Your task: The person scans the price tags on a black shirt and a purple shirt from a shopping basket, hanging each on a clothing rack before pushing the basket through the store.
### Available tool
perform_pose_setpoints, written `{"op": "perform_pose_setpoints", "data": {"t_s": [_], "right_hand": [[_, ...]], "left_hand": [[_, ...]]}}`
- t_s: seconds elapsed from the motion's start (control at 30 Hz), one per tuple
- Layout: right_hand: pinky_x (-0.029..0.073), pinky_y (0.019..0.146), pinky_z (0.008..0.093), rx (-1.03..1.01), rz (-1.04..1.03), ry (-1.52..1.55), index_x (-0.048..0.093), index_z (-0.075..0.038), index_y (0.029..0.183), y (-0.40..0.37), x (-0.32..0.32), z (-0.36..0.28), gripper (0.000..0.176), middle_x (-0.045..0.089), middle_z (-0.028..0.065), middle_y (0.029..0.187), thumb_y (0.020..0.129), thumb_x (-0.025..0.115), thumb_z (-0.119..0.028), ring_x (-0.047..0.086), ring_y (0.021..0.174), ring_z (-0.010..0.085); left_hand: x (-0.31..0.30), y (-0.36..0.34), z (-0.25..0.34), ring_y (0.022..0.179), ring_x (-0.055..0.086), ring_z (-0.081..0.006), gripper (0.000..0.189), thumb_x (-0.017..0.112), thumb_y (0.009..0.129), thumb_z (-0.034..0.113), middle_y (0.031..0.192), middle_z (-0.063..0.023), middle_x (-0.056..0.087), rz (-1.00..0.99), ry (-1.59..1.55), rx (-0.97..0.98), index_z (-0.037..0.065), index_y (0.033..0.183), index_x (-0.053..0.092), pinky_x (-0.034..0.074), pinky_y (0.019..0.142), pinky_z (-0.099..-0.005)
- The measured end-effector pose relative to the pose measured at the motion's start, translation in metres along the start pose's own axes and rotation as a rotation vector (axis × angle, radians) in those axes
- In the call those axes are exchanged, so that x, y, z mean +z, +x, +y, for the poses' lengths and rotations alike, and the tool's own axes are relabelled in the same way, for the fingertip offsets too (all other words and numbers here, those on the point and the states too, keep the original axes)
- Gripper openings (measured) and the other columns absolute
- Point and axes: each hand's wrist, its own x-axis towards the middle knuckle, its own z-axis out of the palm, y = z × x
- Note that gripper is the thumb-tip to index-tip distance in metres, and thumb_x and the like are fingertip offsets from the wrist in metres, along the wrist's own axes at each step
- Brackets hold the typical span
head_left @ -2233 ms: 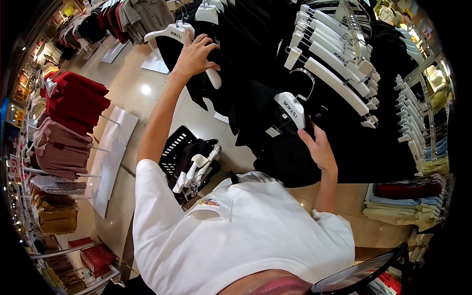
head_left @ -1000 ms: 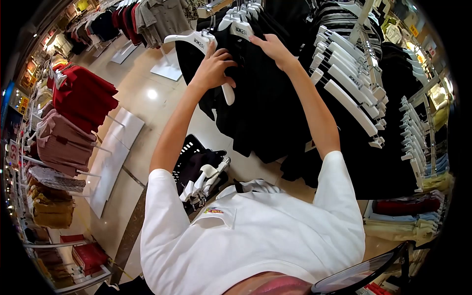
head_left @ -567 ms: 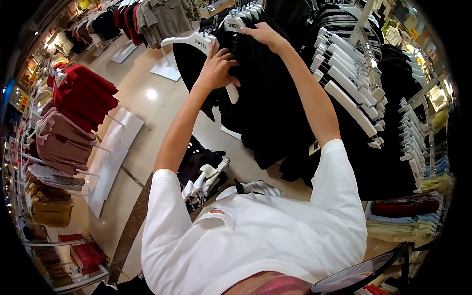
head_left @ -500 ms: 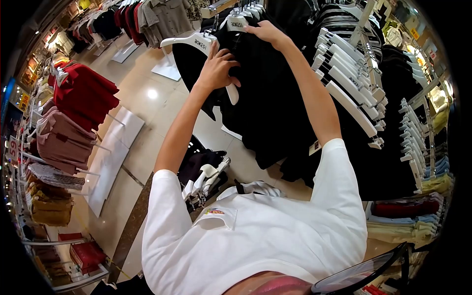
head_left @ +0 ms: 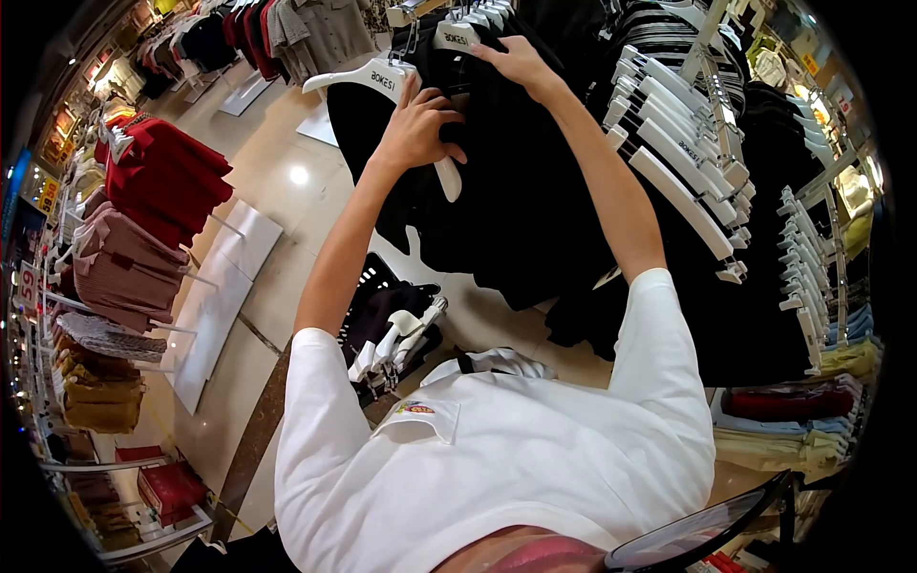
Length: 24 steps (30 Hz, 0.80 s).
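My left hand [head_left: 418,126] is closed around the middle of a white hanger [head_left: 365,80] at the upper centre. A black garment hangs from this hanger. The hanger slants down to the right, and its lower end shows below my thumb. Just to the right, my right hand [head_left: 516,67] pinches the shoulder of another black garment [head_left: 521,191], with the thumb by the labelled neck of a second white hanger [head_left: 457,36]. Its other fingertips are partly hidden by the black cloth. More white hangers stand close behind on the rail.
Clip hangers [head_left: 683,143] with black garments line a rail on the right. Red tops [head_left: 162,177] and pink tops [head_left: 129,263] hang at the left above a white platform [head_left: 224,296]. Below my left forearm is a low group of dark clothes [head_left: 377,315] on hangers.
The front hanger and my left hand have shifted slightly left. The lower edge of the black clothes has swung left and up, uncovering more of the low dark clothes. My right hand has barely moved.
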Motion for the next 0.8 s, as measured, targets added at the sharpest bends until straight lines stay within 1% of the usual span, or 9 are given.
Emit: {"op": "perform_pose_setpoints", "data": {"t_s": [0.03, 0.07, 0.13, 0.33, 0.4, 0.5, 0.6, 0.73, 0.8], "right_hand": [[0.047, 0.079, 0.0322, 0.056, -0.055, 0.091, 0.062, 0.010, 0.102, -0.002, 0.002, -0.001, 0.061, 0.066, 0.0212, 0.095, 0.077, 0.068, -0.046, 0.063, 0.093, 0.0256], [0.047, 0.079, 0.0322, 0.055, -0.055, 0.092, 0.062, 0.010, 0.102, -0.003, 0.005, -0.002, 0.061, 0.066, 0.0212, 0.095, 0.077, 0.068, -0.046, 0.063, 0.093, 0.0256], [0.047, 0.076, 0.0312, 0.012, -0.046, 0.301, 0.061, 0.011, 0.103, -0.004, 0.010, -0.002, 0.061, 0.065, 0.0198, 0.094, 0.078, 0.068, -0.044, 0.062, 0.090, 0.0220], [0.047, 0.081, 0.0335, 0.087, -0.008, 0.221, 0.057, 0.010, 0.111, 0.032, 0.048, 0.023, 0.066, 0.062, 0.0230, 0.109, 0.079, 0.066, -0.046, 0.060, 0.101, 0.0262], [0.047, 0.082, 0.0340, 0.114, -0.007, 0.228, 0.057, 0.010, 0.112, 0.031, 0.055, 0.022, 0.066, 0.061, 0.0233, 0.111, 0.079, 0.065, -0.047, 0.060, 0.102, 0.0270], [0.048, 0.077, 0.0327, 0.088, -0.079, 0.222, 0.063, 0.008, 0.102, 0.025, 0.059, 0.028, 0.063, 0.066, 0.0172, 0.096, 0.079, 0.065, -0.051, 0.063, 0.090, 0.0217], [0.048, 0.075, 0.0318, 0.022, -0.076, 0.304, 0.065, 0.007, 0.096, 0.018, 0.066, 0.038, 0.062, 0.066, 0.0137, 0.088, 0.078, 0.065, -0.053, 0.062, 0.083, 0.0182], [0.047, 0.073, 0.0310, 0.043, -0.098, 0.290, 0.066, 0.006, 0.096, 0.014, 0.058, 0.041, 0.062, 0.066, 0.0116, 0.087, 0.078, 0.065, -0.053, 0.061, 0.081, 0.0160], [0.048, 0.079, 0.0325, 0.044, -0.159, 0.215, 0.064, 0.006, 0.103, 0.011, 0.052, 0.040, 0.066, 0.067, 0.0163, 0.095, 0.078, 0.063, -0.055, 0.063, 0.089, 0.0229]], "left_hand": [[0.001, 0.001, 0.000, 0.114, 0.049, -0.0245, 0.049, 0.082, 0.050, 0.035, 0.100, -0.0040, 0.063, 0.000, 0.001, 0.000, 0.013, 0.092, 0.071, 0.012, 0.113, -0.0524], [0.002, 0.001, -0.001, 0.114, 0.049, -0.0246, 0.049, 0.082, 0.050, 0.035, 0.101, -0.0043, 0.063, 0.009, 0.000, 0.004, 0.013, 0.092, 0.071, 0.012, 0.112, -0.0524], [0.002, 0.002, 0.000, 0.114, 0.049, -0.0247, 0.049, 0.082, 0.050, 0.035, 0.101, -0.0046, 0.063, 0.018, 0.001, 0.006, 0.013, 0.092, 0.071, 0.012, 0.112, -0.0523], [0.002, 0.004, 0.002, 0.115, 0.049, -0.0215, 0.052, 0.081, 0.050, 0.038, 0.103, -0.0022, 0.064, -0.023, 0.045, -0.024, 0.015, 0.095, 0.072, 0.013, 0.114, -0.0514], [0.003, 0.004, 0.001, 0.115, 0.049, -0.0239, 0.050, 0.082, 0.049, 0.034, 0.104, -0.0061, 0.062, -0.023, 0.010, -0.021, 0.012, 0.094, 0.071, 0.012, 0.113, -0.0519], [0.004, 0.003, 0.000, 0.117, 0.048, -0.0231, 0.050, 0.082, 0.050, 0.033, 0.105, -0.0055, 0.062, -0.035, 0.029, -0.037, 0.013, 0.094, 0.071, 0.012, 0.113, -0.0516], [0.009, 0.004, -0.002, 0.118, 0.047, -0.0221, 0.050, 0.082, 0.050, 0.033, 0.106, -0.0046, 0.062, -0.032, 0.033, -0.044, 0.013, 0.095, 0.071, 0.012, 0.114, -0.0512], [0.013, 0.007, -0.002, 0.119, 0.046, -0.0213, 0.050, 0.082, 0.050, 0.032, 0.106, -0.0034, 0.062, -0.021, 0.049, -0.050, 0.013, 0.095, 0.070, 0.013, 0.114, -0.0508], [0.015, 0.008, -0.001, 0.119, 0.046, -0.0212, 0.050, 0.082, 0.051, 0.032, 0.107, -0.0033, 0.061, -0.022, 0.058, -0.051, 0.013, 0.096, 0.070, 0.014, 0.114, -0.0508]]}}
